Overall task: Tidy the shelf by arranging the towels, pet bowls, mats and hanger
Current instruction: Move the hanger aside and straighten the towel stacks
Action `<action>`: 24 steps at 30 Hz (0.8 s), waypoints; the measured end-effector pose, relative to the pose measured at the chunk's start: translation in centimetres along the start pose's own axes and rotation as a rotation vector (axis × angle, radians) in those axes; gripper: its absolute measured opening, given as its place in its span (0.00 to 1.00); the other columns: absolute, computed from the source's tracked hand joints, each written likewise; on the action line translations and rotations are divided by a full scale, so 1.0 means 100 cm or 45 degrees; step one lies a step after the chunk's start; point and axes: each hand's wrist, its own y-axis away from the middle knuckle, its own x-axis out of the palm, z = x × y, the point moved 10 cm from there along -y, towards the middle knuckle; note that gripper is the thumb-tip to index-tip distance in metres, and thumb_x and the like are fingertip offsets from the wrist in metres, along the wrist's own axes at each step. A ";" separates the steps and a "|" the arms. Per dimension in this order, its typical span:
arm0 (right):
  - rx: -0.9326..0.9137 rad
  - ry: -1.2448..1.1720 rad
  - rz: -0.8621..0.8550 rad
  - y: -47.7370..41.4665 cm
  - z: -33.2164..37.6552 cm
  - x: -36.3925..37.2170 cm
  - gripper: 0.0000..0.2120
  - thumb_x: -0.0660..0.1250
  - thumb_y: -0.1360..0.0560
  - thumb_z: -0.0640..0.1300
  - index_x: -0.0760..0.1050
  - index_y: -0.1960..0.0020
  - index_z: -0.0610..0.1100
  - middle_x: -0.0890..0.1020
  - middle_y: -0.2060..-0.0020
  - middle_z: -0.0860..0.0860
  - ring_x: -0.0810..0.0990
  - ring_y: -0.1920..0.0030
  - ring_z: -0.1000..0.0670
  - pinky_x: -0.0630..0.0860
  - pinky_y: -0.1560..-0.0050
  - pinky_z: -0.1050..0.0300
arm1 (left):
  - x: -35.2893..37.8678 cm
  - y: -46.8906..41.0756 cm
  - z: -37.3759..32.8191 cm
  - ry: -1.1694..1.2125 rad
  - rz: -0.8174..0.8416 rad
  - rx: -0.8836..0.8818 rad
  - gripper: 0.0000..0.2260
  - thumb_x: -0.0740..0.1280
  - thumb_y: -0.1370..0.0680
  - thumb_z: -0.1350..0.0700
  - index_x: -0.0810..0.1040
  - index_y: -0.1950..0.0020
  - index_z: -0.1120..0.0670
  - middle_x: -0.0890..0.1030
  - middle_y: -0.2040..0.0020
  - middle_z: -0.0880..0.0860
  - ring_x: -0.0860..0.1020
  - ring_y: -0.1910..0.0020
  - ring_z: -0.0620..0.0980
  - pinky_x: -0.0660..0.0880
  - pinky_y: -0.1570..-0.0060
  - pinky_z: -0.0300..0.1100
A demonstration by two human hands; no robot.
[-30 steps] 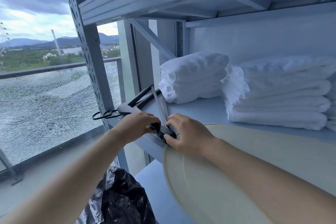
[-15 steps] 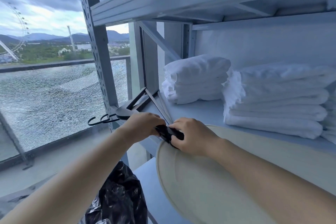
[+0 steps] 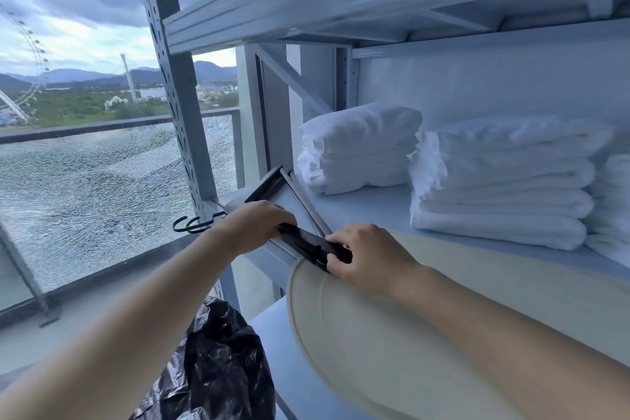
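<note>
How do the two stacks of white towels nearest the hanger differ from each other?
The left towel stack is narrower than the middle towel stack. The left towel stack has a rounded, puffy top; the middle towel stack lies in flatter layers. The left towel stack stands close to the far end of the hanger; the middle towel stack stands farther right. Both are white, folded and rest on the same shelf board.

Storage/linen corner, likely a hotel or serviced flat. Evidence: grey metal rack with slotted uprights, folded white towels stacked on its shelf, black bin bag lower down. The rack sits right by a tall window. Outside: shattered glass railing panel, ferris wheel, hills.
</note>
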 end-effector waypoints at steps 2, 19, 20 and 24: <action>0.019 0.005 -0.008 -0.002 0.000 0.000 0.11 0.62 0.29 0.51 0.76 0.58 0.44 0.75 0.65 0.50 0.74 0.61 0.49 0.73 0.61 0.55 | 0.000 -0.003 -0.002 -0.064 -0.012 0.030 0.12 0.66 0.23 0.58 0.77 0.41 0.48 0.80 0.47 0.47 0.78 0.48 0.48 0.69 0.58 0.41; 0.039 0.076 0.047 -0.013 -0.011 0.008 0.10 0.66 0.27 0.49 0.75 0.48 0.48 0.78 0.56 0.52 0.75 0.54 0.49 0.73 0.52 0.54 | 0.004 -0.009 0.007 -0.099 -0.052 0.063 0.11 0.64 0.23 0.52 0.74 0.41 0.45 0.78 0.47 0.43 0.76 0.47 0.47 0.69 0.62 0.41; 0.055 0.091 0.051 -0.014 -0.016 0.006 0.11 0.66 0.27 0.48 0.75 0.46 0.48 0.78 0.54 0.52 0.76 0.52 0.49 0.73 0.51 0.55 | 0.004 -0.010 0.005 -0.094 -0.050 0.064 0.11 0.64 0.23 0.52 0.74 0.41 0.45 0.78 0.47 0.44 0.76 0.47 0.48 0.71 0.61 0.42; 0.125 0.131 0.061 -0.017 -0.030 0.006 0.21 0.65 0.25 0.47 0.68 0.32 0.49 0.76 0.42 0.52 0.74 0.43 0.49 0.69 0.44 0.59 | 0.006 -0.013 0.004 -0.040 -0.044 0.047 0.10 0.65 0.24 0.54 0.75 0.42 0.46 0.79 0.48 0.45 0.76 0.49 0.49 0.74 0.57 0.46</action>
